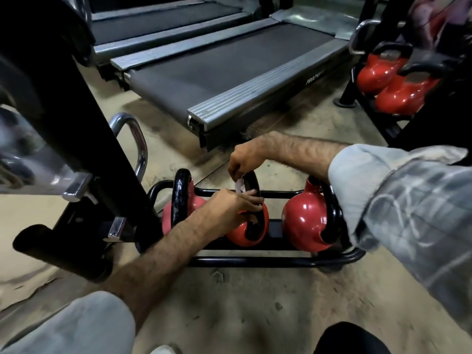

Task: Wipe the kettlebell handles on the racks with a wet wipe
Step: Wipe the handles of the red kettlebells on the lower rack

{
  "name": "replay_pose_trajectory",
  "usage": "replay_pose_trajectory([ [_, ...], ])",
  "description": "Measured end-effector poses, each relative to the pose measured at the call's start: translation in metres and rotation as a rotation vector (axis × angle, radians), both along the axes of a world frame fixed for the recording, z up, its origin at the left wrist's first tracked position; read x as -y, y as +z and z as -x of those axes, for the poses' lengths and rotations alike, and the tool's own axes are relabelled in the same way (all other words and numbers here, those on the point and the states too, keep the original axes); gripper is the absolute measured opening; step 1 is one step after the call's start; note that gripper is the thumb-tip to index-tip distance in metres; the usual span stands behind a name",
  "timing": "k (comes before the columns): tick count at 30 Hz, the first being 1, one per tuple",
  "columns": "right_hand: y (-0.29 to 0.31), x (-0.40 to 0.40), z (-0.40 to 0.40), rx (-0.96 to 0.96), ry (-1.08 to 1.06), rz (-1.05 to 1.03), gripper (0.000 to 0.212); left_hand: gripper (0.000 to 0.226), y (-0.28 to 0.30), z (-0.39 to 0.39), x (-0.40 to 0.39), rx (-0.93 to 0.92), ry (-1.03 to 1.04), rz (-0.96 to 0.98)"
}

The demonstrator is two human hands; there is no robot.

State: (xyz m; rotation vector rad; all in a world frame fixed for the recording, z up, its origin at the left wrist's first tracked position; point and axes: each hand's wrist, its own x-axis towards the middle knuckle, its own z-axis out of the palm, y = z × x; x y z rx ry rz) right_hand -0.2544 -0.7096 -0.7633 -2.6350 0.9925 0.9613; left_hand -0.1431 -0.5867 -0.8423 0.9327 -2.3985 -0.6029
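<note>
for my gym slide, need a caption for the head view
Both hands work a wipe on the middle kettlebell handle, low floor rack.

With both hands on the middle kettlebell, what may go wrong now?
1. The wet wipe is only pinched by the right hand; it may slip off the handle.
2. The left hand grips low on that handle, so that part may stay unwiped.

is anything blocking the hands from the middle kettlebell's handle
Nothing visible does. The right hand already pinches the wet wipe against the middle kettlebell's handle, and the left hand grips that handle lower down.
</note>
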Motion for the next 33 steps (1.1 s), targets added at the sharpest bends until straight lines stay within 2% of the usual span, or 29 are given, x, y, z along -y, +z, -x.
replay_pose_trajectory([
  [4,0.007,-0.011,0.012,0.107,-0.081,-0.136,0.021,0.024,0.001,-0.001,0.0,-0.048,-0.001,0.065],
  [6,0.003,-0.02,0.027,0.282,-0.112,-0.064,0.02,0.021,0.002,-0.001,0.001,-0.049,0.015,0.047],
  [8,-0.016,-0.032,0.047,0.569,-0.232,0.095,0.018,0.018,0.003,0.0,0.003,-0.033,0.019,0.046],
  [9,-0.028,-0.04,0.057,0.741,-0.356,0.167,0.017,0.017,0.004,0.0,0.004,-0.035,0.012,0.058],
  [11,-0.057,-0.058,0.07,1.088,-0.748,0.188,0.013,0.015,0.005,0.001,0.006,-0.038,-0.008,0.086],
  [13,-0.082,-0.071,0.069,1.367,-1.148,0.06,0.012,0.017,0.003,-0.001,0.008,-0.029,-0.022,0.097],
  [16,-0.103,-0.071,0.054,1.584,-1.544,-0.173,0.017,0.026,0.0,0.0,0.009,-0.012,-0.008,0.116],
  [18,-0.109,-0.063,0.046,1.66,-1.723,-0.323,0.02,0.031,-0.001,0.0,0.01,-0.018,0.006,0.12],
  [20,-0.112,-0.059,0.041,1.651,-1.834,-0.335,0.019,0.031,-0.004,0.001,0.011,-0.045,0.009,0.108],
  [23,-0.109,-0.064,0.04,1.557,-1.913,-0.356,0.016,0.028,-0.007,0.001,0.012,-0.1,0.015,0.092],
  [27,-0.1,-0.059,0.043,1.474,-1.931,-0.534,0.009,0.029,-0.009,0.002,0.014,-0.15,0.005,0.075],
  [29,-0.095,-0.056,0.046,1.508,-1.927,-0.475,0.011,0.029,-0.011,0.001,0.016,-0.171,0.005,0.061],
  [31,-0.094,-0.057,0.047,1.571,-1.924,-0.4,0.025,0.029,-0.012,0.001,0.017,-0.165,0.014,0.055],
  [33,-0.1,-0.06,0.043,1.576,-1.95,-0.406,0.025,0.028,-0.013,0.002,0.016,-0.157,0.014,0.053],
])
